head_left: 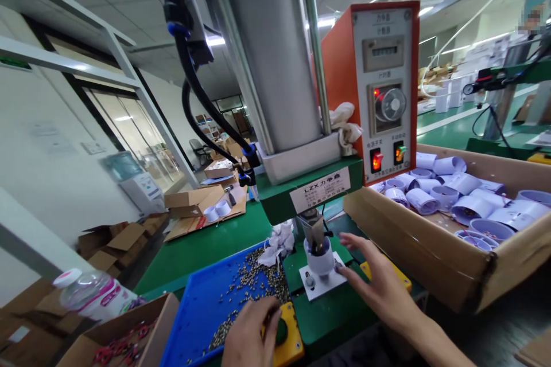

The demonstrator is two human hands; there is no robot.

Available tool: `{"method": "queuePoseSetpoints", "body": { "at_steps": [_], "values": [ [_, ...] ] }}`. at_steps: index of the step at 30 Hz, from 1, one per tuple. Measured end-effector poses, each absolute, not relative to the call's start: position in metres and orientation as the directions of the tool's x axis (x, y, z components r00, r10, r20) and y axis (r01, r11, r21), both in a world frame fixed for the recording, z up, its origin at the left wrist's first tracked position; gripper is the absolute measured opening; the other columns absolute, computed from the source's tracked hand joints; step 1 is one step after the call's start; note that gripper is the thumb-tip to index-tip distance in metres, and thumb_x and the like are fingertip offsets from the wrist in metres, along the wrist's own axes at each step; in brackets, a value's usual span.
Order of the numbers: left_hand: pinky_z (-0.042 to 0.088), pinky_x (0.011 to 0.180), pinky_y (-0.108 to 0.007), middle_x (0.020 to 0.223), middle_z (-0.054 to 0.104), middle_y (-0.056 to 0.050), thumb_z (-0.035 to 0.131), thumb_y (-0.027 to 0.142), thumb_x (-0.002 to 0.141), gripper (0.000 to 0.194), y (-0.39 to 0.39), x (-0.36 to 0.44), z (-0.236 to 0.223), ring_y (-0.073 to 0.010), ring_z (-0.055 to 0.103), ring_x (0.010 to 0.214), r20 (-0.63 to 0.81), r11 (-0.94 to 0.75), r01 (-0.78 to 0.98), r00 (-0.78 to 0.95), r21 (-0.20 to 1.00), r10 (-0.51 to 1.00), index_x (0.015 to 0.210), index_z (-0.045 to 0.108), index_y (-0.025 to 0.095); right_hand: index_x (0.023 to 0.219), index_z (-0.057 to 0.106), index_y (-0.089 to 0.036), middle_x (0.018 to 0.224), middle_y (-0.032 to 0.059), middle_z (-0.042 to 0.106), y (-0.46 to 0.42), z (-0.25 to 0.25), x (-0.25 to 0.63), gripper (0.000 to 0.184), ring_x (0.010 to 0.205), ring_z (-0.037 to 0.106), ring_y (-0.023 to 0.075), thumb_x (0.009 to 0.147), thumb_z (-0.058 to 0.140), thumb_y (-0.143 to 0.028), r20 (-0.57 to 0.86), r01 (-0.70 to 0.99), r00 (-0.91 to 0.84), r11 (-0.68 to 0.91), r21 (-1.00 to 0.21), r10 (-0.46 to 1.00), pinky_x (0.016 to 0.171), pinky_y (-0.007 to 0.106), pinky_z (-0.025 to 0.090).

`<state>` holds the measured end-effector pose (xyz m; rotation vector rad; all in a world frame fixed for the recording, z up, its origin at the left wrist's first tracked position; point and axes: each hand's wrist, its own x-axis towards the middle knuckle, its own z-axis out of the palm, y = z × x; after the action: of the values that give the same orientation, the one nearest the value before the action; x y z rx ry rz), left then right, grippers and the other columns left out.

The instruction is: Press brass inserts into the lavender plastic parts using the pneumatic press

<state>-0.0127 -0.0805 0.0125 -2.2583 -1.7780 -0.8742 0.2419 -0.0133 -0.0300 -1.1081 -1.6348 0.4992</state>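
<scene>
A press with a grey cylinder [271, 57] stands over a green base. Under its ram, a white plastic ring [319, 258] sits on a white plate [323, 282], with the tooling reaching down into the ring. My right hand [379, 284] is just right of the ring, thumb and fingers apart, its thumb close to the plate's bolt. My left hand [253, 330] is at the front edge of the blue tray [191, 309], beside the green button of a yellow switch box [293, 338]. Its fingers are curled together; whatever they pinch is hidden. Small brass-coloured metal pieces [253, 275] lie scattered in the tray.
An orange control box [385, 97] is fixed beside the press. At right stands a cardboard box [413, 252] full of white rings [447, 198]. Lower left are a carton [159, 327] of red parts and a plastic bottle [97, 295]. Crumpled white paper [279, 241] touches the tray.
</scene>
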Motion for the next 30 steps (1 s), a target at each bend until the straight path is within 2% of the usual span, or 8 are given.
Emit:
{"method": "queuePoseSetpoints", "body": {
  "at_steps": [3, 6, 8, 12, 17, 24, 27, 30],
  "values": [
    [0.055, 0.072, -0.025, 0.085, 0.075, 0.001, 0.055, 0.026, 0.083, 0.016, -0.054, 0.001, 0.045, -0.0158, 0.07, 0.078, 0.429, -0.235, 0.887, 0.047, 0.397, 0.902, 0.087, 0.07, 0.026, 0.14, 0.032, -0.025, 0.137, 0.0083, 0.051, -0.003, -0.01, 0.211, 0.071, 0.123, 0.052, 0.0234, 0.077, 0.064, -0.027, 0.517, 0.239, -0.115, 0.528, -0.815, 0.848, 0.104, 0.041, 0.043],
    [0.053, 0.077, -0.027, 0.088, 0.075, 0.001, 0.051, 0.022, 0.082, 0.02, -0.033, 0.017, 0.07, -0.0161, 0.069, 0.083, 0.34, -0.227, 0.831, 0.049, 0.507, 0.939, 0.087, 0.071, 0.025, 0.133, 0.04, -0.021, 0.128, 0.0094, 0.059, 0.003, -0.007, 0.189, 0.063, 0.12, 0.055, 0.0252, 0.075, 0.063, -0.023, 0.504, 0.15, -0.097, 0.513, -0.845, 0.858, 0.104, 0.04, 0.043],
    [0.051, 0.076, -0.027, 0.085, 0.074, 0.001, 0.051, 0.024, 0.081, 0.019, -0.024, 0.027, 0.083, -0.0158, 0.067, 0.081, 0.31, -0.234, 0.817, 0.071, 0.527, 0.948, 0.083, 0.07, 0.024, 0.129, 0.045, -0.02, 0.123, 0.0104, 0.062, 0.004, -0.011, 0.183, 0.058, 0.116, 0.057, 0.0266, 0.074, 0.063, -0.021, 0.504, 0.131, -0.065, 0.508, -0.851, 0.861, 0.101, 0.04, 0.046],
    [0.046, 0.071, -0.027, 0.08, 0.07, 0.0, 0.055, 0.026, 0.078, 0.017, -0.013, 0.042, 0.099, -0.0153, 0.063, 0.075, 0.285, -0.255, 0.832, 0.122, 0.494, 0.951, 0.077, 0.071, 0.022, 0.131, 0.045, -0.021, 0.125, 0.0109, 0.06, 0.007, -0.02, 0.181, 0.063, 0.118, 0.056, 0.0281, 0.071, 0.065, -0.02, 0.535, 0.134, -0.025, 0.533, -0.835, 0.844, 0.101, 0.042, 0.045],
    [0.046, 0.077, -0.03, 0.085, 0.073, -0.002, 0.056, 0.028, 0.076, 0.018, -0.002, 0.058, 0.113, -0.018, 0.065, 0.082, 0.214, -0.281, 0.846, 0.203, 0.452, 0.955, 0.08, 0.071, 0.02, 0.133, 0.044, -0.022, 0.127, 0.0095, 0.059, 0.009, -0.025, 0.179, 0.067, 0.118, 0.056, 0.0274, 0.069, 0.065, -0.02, 0.507, 0.179, 0.015, 0.497, -0.849, 0.862, 0.102, 0.042, 0.046],
    [0.047, 0.078, -0.03, 0.081, 0.072, -0.002, 0.055, 0.02, 0.069, 0.012, 0.006, 0.079, 0.119, -0.018, 0.064, 0.082, 0.081, -0.287, 0.878, 0.278, 0.383, 0.957, 0.071, 0.067, 0.02, 0.132, 0.044, -0.022, 0.128, 0.0078, 0.059, 0.008, -0.019, 0.181, 0.067, 0.12, 0.054, 0.0257, 0.068, 0.064, -0.019, 0.473, 0.168, -0.014, 0.468, -0.868, 0.881, 0.104, 0.042, 0.043],
    [0.046, 0.074, -0.03, 0.077, 0.069, -0.001, 0.056, 0.021, 0.068, 0.009, 0.009, 0.081, 0.117, -0.0178, 0.061, 0.078, 0.08, -0.298, 0.885, 0.289, 0.357, 0.954, 0.067, 0.065, 0.021, 0.132, 0.044, -0.023, 0.129, 0.0078, 0.058, 0.008, -0.02, 0.182, 0.067, 0.121, 0.053, 0.0261, 0.068, 0.064, -0.019, 0.465, 0.157, -0.019, 0.462, -0.873, 0.885, 0.105, 0.043, 0.042],
    [0.045, 0.075, -0.031, 0.084, 0.067, -0.003, 0.061, 0.021, 0.064, 0.003, 0.012, 0.08, 0.115, -0.0184, 0.059, 0.08, 0.132, -0.325, 0.893, 0.298, 0.312, 0.945, 0.064, 0.064, 0.02, 0.133, 0.042, -0.024, 0.13, 0.008, 0.058, 0.009, -0.02, 0.181, 0.068, 0.121, 0.054, 0.0262, 0.068, 0.063, -0.019, 0.473, 0.15, -0.025, 0.471, -0.869, 0.881, 0.104, 0.043, 0.042]
  ]
}}
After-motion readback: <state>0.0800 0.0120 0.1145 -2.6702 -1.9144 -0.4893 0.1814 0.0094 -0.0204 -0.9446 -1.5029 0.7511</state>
